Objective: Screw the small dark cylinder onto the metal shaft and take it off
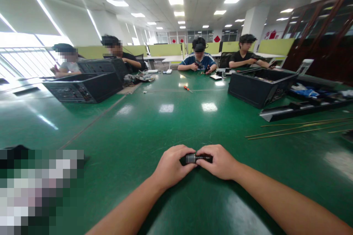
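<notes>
A small dark cylindrical tool (191, 158) with a grey body and a thin shaft lies sideways between my hands, low over the green table (149, 128). My left hand (172, 165) is closed round its thicker grey end, thumb and fingers on opposite sides. The fingers and thumb of my right hand (217, 161) pinch its thinner dark end. The fingertips of both hands nearly meet at the middle of the tool, and parts of it are hidden behind them.
Black computer cases (82, 88) (259, 86) stand at left and right. An orange screwdriver (186, 88) lies mid-table. Thin rods (298, 128) and a metal rail (303, 108) are at right. Several people sit beyond. A blurred-out item covers the lower left.
</notes>
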`<state>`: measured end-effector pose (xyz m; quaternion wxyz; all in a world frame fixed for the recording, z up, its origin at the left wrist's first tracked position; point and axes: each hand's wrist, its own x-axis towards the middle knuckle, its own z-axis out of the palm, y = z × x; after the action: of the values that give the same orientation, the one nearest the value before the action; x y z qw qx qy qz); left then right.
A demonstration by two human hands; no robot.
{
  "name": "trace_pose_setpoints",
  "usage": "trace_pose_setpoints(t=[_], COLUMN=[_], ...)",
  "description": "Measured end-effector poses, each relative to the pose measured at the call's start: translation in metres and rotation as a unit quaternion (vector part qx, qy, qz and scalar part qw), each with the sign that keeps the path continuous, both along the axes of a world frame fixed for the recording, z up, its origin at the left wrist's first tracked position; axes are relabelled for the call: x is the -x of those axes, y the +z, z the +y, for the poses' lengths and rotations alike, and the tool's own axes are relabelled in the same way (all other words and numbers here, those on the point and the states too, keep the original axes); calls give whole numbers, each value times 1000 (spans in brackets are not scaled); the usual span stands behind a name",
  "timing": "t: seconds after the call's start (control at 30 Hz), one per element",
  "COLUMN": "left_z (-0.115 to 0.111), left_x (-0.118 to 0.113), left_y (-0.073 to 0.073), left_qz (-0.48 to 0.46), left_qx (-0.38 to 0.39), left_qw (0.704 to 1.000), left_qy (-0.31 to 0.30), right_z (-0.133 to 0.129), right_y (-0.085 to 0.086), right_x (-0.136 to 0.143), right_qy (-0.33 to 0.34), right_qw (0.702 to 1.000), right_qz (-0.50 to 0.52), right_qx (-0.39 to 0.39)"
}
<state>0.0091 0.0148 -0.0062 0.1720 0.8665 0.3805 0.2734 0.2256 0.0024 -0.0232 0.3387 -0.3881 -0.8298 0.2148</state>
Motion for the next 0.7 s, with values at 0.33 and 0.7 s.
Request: trace_pose_setpoints(t=[0.33,0.7], left_z=[1,0], left_x=[-1,0], left_y=[0,2], left_qz=[10,11], left_qx=[3,-16], left_qw=[1000,1000], left_qy=[7,12], right_z=[-1,-1], right_y=[0,2], right_x=[0,-2], right_qy=[-7,-15], right_qw=[1000,1000], right_qz=[-5,-10], right_qx=[10,11])
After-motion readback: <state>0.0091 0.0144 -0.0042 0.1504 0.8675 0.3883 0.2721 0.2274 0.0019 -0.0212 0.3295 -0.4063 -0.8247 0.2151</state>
